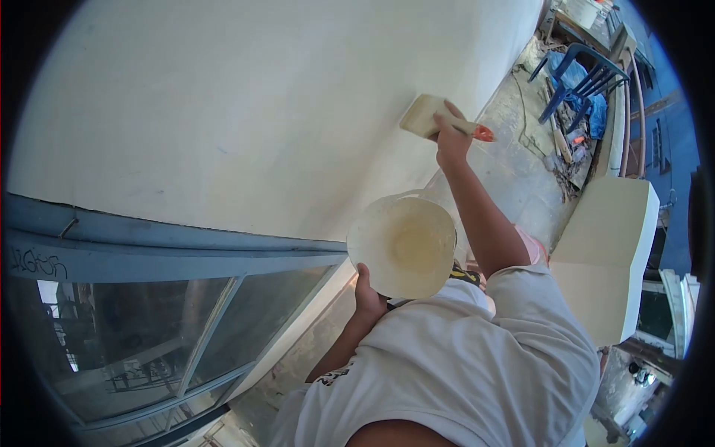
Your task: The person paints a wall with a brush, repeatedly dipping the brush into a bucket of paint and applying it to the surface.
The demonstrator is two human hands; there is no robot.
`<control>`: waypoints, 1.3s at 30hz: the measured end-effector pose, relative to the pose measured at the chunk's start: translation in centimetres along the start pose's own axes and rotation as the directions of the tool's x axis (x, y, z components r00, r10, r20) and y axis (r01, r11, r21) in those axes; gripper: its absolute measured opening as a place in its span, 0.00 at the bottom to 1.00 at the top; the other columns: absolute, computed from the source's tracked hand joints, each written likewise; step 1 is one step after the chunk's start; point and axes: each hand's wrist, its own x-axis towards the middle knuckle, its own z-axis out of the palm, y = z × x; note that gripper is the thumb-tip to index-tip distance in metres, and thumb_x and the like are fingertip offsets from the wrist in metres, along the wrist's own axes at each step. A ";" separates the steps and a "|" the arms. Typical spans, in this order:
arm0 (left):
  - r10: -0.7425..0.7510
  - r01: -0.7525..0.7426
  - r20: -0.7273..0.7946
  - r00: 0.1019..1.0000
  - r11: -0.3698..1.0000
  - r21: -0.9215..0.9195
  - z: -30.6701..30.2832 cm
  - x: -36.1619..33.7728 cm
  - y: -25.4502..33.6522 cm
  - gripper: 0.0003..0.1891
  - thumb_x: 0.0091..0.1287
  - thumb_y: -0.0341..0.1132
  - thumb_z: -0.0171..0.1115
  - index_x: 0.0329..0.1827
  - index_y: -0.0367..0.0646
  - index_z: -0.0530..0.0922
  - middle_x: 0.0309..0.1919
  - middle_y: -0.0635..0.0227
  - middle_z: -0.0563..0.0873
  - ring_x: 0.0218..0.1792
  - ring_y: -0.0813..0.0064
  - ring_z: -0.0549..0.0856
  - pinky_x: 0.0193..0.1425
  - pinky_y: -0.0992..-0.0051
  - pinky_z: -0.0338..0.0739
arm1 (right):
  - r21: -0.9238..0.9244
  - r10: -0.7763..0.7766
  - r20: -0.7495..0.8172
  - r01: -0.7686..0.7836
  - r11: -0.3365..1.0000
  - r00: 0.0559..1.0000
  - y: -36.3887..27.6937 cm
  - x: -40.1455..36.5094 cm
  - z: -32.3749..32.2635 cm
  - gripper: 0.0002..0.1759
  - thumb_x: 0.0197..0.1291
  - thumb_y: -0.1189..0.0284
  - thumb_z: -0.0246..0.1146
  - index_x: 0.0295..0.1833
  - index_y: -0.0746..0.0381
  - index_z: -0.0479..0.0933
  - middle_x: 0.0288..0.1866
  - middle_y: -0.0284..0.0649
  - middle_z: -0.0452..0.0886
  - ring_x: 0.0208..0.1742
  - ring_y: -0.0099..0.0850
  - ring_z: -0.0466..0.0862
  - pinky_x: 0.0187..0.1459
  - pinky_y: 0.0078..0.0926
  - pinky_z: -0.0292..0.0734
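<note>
My right hand [452,140] is closed around a wide paintbrush [421,116] whose bristles are coated in cream paint; the red tip of its handle sticks out to the right. The bristles overlap the pale wall [261,97] near its lower right part. Close to my chest, my left hand [368,296] grips a pale, rounded paint bucket [372,246] by its near left side, with the thumb over the rim. A shallow pool of cream paint [410,246] shows at the bottom of the bucket. The left fingers are mostly hidden beneath it.
A blue-framed window [208,290] lies at lower left under the wall. To the right stands a cream ledge [607,253]. Farther off are a blue plastic chair [585,78], a blue tarp [596,115], debris and a white bucket [583,11] on the concrete floor [514,153].
</note>
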 end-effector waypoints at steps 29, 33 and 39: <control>-0.066 0.067 0.011 0.998 0.991 -0.115 -0.6 0.0 0.3 0.31 0.71 0.56 0.39 0.67 0.41 0.58 0.62 0.60 0.70 0.62 0.64 0.70 0.66 0.65 0.65 | 0.324 -0.368 0.178 0.299 0.898 0.912 -12.9 -3.8 9.0 0.25 0.53 0.81 0.59 0.58 0.72 0.67 0.50 0.49 0.75 0.44 0.36 0.81 0.38 0.34 0.84; -0.055 0.060 0.072 0.996 0.996 -0.070 -1.3 0.7 0.0 0.32 0.70 0.57 0.37 0.70 0.45 0.55 0.64 0.61 0.67 0.64 0.61 0.68 0.67 0.61 0.63 | 0.164 -0.197 0.144 0.173 0.971 0.970 -9.2 -4.4 9.8 0.25 0.52 0.80 0.59 0.59 0.72 0.67 0.51 0.50 0.74 0.46 0.36 0.80 0.37 0.34 0.85; -0.050 0.054 0.063 0.997 0.997 -0.060 -1.3 1.1 -0.2 0.32 0.70 0.58 0.36 0.70 0.45 0.55 0.64 0.60 0.67 0.64 0.61 0.68 0.67 0.61 0.63 | 0.430 -0.343 0.255 0.212 0.877 0.904 -16.6 -6.7 13.8 0.26 0.57 0.78 0.58 0.63 0.66 0.66 0.50 0.46 0.75 0.42 0.34 0.80 0.40 0.30 0.82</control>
